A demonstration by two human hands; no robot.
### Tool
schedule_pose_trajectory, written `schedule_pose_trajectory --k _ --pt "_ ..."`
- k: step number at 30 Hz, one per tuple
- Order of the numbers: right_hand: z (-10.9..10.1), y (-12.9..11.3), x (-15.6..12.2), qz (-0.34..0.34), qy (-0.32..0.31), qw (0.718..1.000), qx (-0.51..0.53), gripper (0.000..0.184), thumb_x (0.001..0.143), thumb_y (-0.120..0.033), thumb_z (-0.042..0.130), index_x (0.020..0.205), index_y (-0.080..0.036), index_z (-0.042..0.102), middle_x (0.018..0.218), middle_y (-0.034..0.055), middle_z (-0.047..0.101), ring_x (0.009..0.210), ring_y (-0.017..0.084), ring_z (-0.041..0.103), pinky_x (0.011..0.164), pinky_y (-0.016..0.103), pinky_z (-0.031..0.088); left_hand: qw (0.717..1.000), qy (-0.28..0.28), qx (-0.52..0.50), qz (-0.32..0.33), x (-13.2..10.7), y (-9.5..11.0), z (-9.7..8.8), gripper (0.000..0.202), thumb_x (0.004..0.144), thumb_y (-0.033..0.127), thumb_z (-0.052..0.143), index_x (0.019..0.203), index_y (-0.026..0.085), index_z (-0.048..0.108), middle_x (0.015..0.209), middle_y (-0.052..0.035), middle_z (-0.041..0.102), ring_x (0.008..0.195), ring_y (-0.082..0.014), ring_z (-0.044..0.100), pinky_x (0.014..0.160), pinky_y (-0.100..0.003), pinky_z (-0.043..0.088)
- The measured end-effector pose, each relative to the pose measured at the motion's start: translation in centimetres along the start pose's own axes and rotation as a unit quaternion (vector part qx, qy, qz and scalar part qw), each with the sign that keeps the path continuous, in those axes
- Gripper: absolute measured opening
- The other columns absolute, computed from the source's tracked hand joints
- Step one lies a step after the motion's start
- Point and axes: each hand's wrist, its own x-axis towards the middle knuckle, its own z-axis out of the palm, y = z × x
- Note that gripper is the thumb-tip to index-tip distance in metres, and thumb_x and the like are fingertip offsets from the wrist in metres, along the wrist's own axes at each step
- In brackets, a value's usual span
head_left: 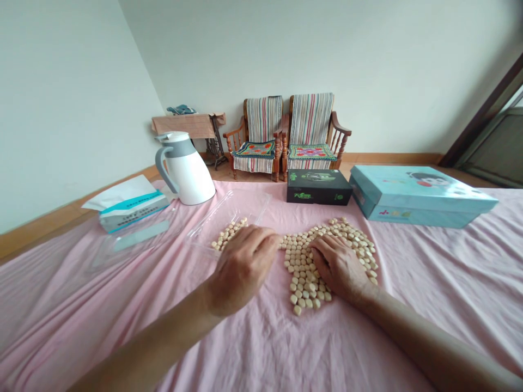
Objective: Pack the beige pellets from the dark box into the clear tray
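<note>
Currently, I have the left hand [241, 269] cupped over pale cream round pellets [304, 272], grip unclear; the right hand [339, 267] lies released on them.

Our left hand [241, 270] curls down over small pale pieces [300, 272] beside the rim of a clear plastic tray [241, 209], while our right hand [339, 267] lies flat on the heap. All this sits on a pink cloth [449, 272], with a white jug [192, 174], a black box [318, 187] and a blue box [420, 196] just beyond.
</note>
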Motion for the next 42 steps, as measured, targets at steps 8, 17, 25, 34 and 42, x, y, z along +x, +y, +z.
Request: schedule_pose_trajectory --k 8,17,25,34,42 --pt "-0.1 -0.1 0.0 0.007 -0.012 1.000 -0.001 0.019 0.092 -0.019 0.041 0.085 -0.019 0.059 0.080 0.0054 0.060 0.080 0.019 0.053 0.076 0.033 0.038 0.992 0.112 0.060 -0.006 0.5 -2.2 -0.5 0.020 0.087 0.011 0.051 0.106 0.016 0.058 0.102 -0.0077 0.065 0.097 -0.0196 0.058 0.088 -0.036 0.048" --pt "0.1 0.1 -0.1 0.003 -0.011 1.000 0.002 0.019 0.092 -0.020 0.041 0.085 -0.020 0.058 0.081 0.0056 0.060 0.080 0.019 0.053 0.077 0.033 0.038 0.966 -0.247 0.054 -0.044 -0.5 1.6 4.5 0.027 0.085 0.001 0.043 0.106 0.014 0.052 0.106 -0.0100 0.061 0.096 -0.0206 0.059 0.082 -0.035 0.050" --pt "0.2 0.1 -0.1 0.001 -0.012 1.000 0.003 0.019 0.093 -0.021 0.040 0.085 -0.020 0.058 0.081 0.0054 0.059 0.079 0.019 0.053 0.077 0.034 0.038 0.961 -0.257 0.082 -0.061 0.7 0.7 5.7 0.020 0.086 0.001 0.043 0.096 0.015 0.052 0.095 -0.0078 0.061 0.091 -0.0220 0.058 0.076 -0.034 0.050" --pt "0.0 0.0 -0.1 0.010 -0.016 1.000 0.004 0.018 0.092 -0.019 0.041 0.085 -0.019 0.058 0.081 0.0058 0.059 0.080 0.019 0.052 0.078 0.033 0.038 0.990 -0.124 0.064 -0.015 1.9 1.5 1.2 0.008 0.087 0.011 0.050 0.091 0.017 0.054 0.089 -0.0045 0.060 0.085 -0.0203 0.056 0.075 -0.033 0.048" --pt "0.2 0.0 -0.2 0.013 -0.020 1.000 0.003 0.019 0.092 -0.020 0.042 0.085 -0.019 0.059 0.081 0.0054 0.059 0.081 0.019 0.053 0.078 0.033 0.038 0.993 0.050 0.094 -0.053 3.1 -2.4 -0.6 0.017 0.090 0.014 0.048 0.104 0.015 0.056 0.101 -0.0090 0.063 0.096 -0.0223 0.057 0.086 -0.039 0.047"
